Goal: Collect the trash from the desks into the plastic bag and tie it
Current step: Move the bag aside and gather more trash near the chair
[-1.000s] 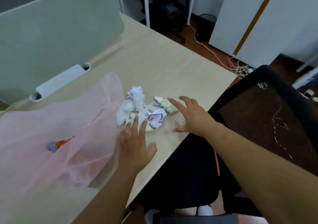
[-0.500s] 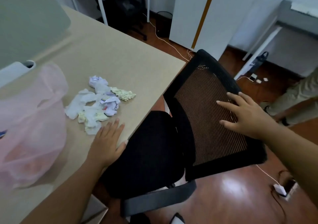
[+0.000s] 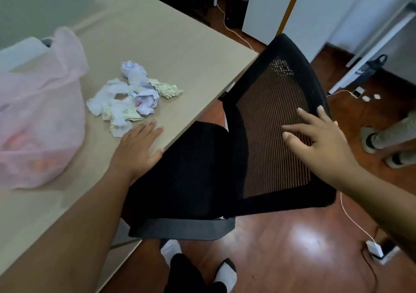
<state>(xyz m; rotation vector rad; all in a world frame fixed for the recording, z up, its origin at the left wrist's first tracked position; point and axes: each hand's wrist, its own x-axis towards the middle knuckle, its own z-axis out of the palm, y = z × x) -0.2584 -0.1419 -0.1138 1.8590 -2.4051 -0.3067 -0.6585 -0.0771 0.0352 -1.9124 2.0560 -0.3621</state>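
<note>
**Left hand sits at the paper pile; right hand is off on the chair**

Taking the heap of crumpled paper [image 3: 132, 96] as the landmark: it lies on the desk [image 3: 171, 44], well in from the near edge. The heap runs roughly from its far end, a bluish-white wad, toward the near end, where pale green and white scraps trail out toward the person.

The left hand [image 3: 138, 148] lies flat on the desk just on the near side of the pile, palm down, fingers spread and extended, gripping nothing. Its fingertips [image 3: 149, 124] point at the closest scraps and stop just short of them; whether the nearest fingertip actually touches paper is hard to tell at this angle.

The pink plastic bag [image 3: 40, 121] slumps on the desk to the left of the pile, just beside it, with something orange faintly showing through the film. Its mouth seems to gape upward near the handles, though the folds make that uncertain.

The right hand [image 3: 319, 139] is well to the right of the pile, off the desk altogether, open with fingers splayed against the mesh back of the black office chair [image 3: 270, 123]. It holds nothing.

So the left hand is by far the nearer one. A sweep or grab from it would carry paper leftward along the desk toward the bag, while the right would have to come back across the chair before it could help.
</note>
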